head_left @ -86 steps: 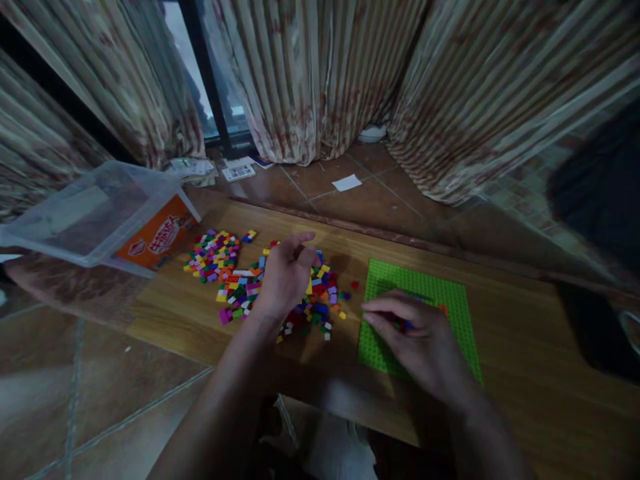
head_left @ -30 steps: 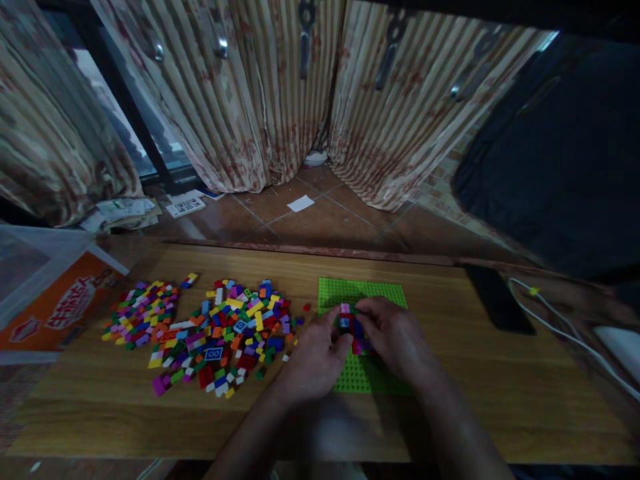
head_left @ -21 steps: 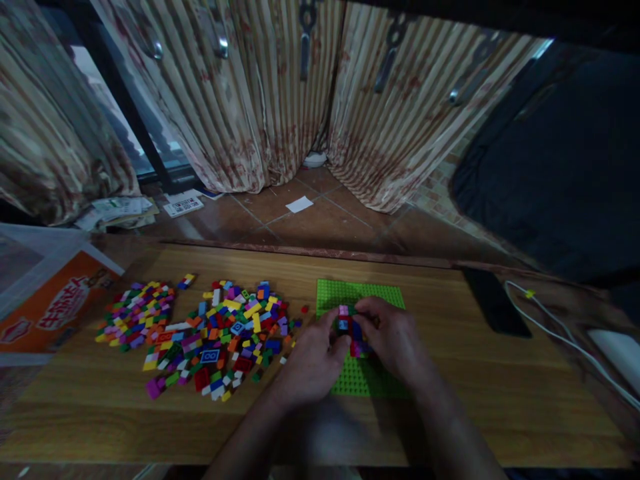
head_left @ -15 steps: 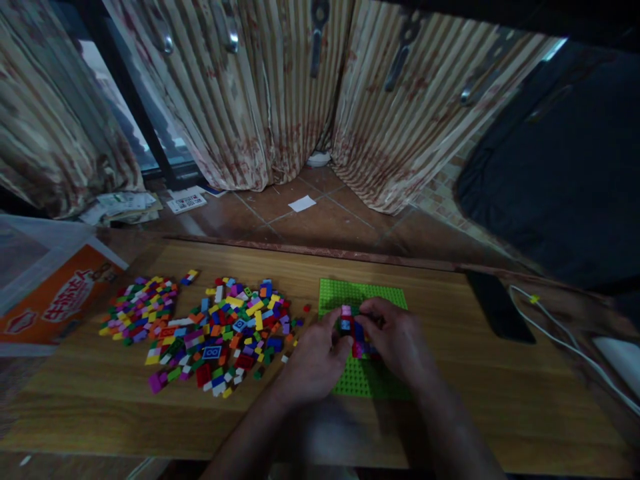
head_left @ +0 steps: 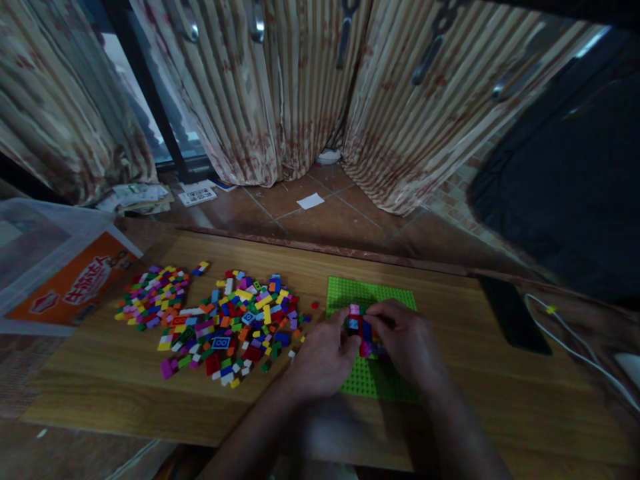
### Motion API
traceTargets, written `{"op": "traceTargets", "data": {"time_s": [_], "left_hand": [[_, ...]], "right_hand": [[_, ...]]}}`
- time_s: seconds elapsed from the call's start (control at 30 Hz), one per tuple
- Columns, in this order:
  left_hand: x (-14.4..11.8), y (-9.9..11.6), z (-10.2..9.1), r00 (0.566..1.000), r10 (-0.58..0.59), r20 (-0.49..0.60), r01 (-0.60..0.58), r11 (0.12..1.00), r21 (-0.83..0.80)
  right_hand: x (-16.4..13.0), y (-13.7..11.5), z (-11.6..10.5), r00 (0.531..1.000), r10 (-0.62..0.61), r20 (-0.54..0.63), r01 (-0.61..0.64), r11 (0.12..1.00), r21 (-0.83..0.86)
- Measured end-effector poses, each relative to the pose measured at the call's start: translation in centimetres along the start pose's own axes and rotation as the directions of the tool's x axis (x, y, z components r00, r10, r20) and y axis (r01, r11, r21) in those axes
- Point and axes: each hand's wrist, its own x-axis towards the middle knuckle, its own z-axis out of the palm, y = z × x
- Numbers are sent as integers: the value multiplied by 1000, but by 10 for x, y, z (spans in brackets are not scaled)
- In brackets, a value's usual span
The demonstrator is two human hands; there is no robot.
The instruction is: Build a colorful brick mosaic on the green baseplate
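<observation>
A small build of coloured toy bricks [head_left: 367,333], with pink, light blue, red and dark blue parts, stands on the green studded baseplate [head_left: 357,381]. My left hand [head_left: 325,357] grips the build's left side between thumb and forefinger. On the right, my right hand [head_left: 407,343] is closed in a pinch over the build's top and right side. Whatever is between those right fingertips is hidden. Parts of the build and the plate are covered by both hands.
Left of the plate lie a big pile of loose bricks [head_left: 240,327] and a smaller pile [head_left: 155,293]. A clear plastic box [head_left: 65,267] with an orange label stands at the far left. A black phone [head_left: 513,313] and a white cable [head_left: 565,340] are at the right.
The whole view has shifted slightly, so the table scene sits further right. Both hands stay at the build, with the right fingers only slightly moved.
</observation>
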Motion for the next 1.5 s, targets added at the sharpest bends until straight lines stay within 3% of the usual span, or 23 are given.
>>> {"op": "traceTargets", "data": {"time_s": [0.73,0.87,0.97,1.1,1.2,1.3,1.37,1.5], "left_hand": [[2,-6,5,998,63,-6,-63,997,37],[4,-8,-3,998,56,-37,-57,998,-24],[6,-13,-19,989,70,-134,-92,982,-162],[6,-20,-52,934,-8,-356,-104,950,-294],[4,-23,-76,840,-73,-538,-143,926,-350],[2,-26,-91,755,-117,-645,-211,888,-408],[1,-28,-96,723,-133,-677,-252,863,-438],[1,-29,-98,725,-135,-675,-270,846,-459]], "right_hand": [[1,3,1,999,36,28,-36,999,0],[-1,5,-3,994,97,-54,-89,987,131],[-2,5,-7,975,141,-174,-106,976,193],[-3,-3,-5,964,61,-260,-25,989,143],[-6,-16,4,973,-41,-227,70,990,120],[-10,-34,18,987,-135,-88,145,981,125],[-14,-45,28,978,-206,40,199,971,134],[-20,-63,49,931,-300,207,269,949,165]]}}
